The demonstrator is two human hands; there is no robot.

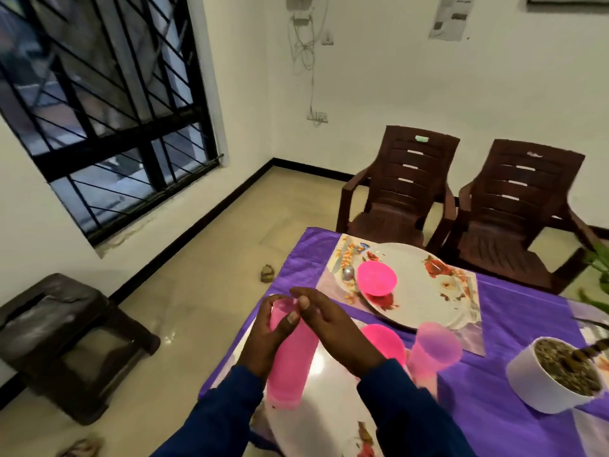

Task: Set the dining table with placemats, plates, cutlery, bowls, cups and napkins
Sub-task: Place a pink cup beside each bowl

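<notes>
1. Step in hand, by the look of it: separating one cup off the pink cup stack (290,354), held tilted above the near plate (329,384), mouth end away from the body.
2. Left hand (273,328): fingers and thumb curled round the upper end of the stack, a wrap grip. Right hand (333,328): fingers mostly straight, laid along the stack's right side, tips at the rim. No pinch readable there; more a flat press than a hold.
3. Cannot tell how many cups are nested; motion blur hides the seams.
4. To do it well: hold the stack body firm with the left, catch only the outermost rim with right fingertips, twist slightly while pulling along the stack axis. A straight yank risks dragging two cups out together.
5. Keep the stack over the table, not past the left edge. Floor directly below on that side.
6. Placement: far setting already carries a placemat (342,255), a floral plate (425,291), a pink bowl (377,278) on it, and cutlery (346,268) to its left. A loose pink cup (431,351) stands between the two settings, just beside a second pink bowl (384,341) on the near plate.
7. Set the freed cup upright on purple tablecloth (494,390), beside a plate, well apart from the white planter (543,384).
8. Light plastic, tips easily: seat it flat before letting go.
9. No napkins in view; likely outstanding.
</notes>
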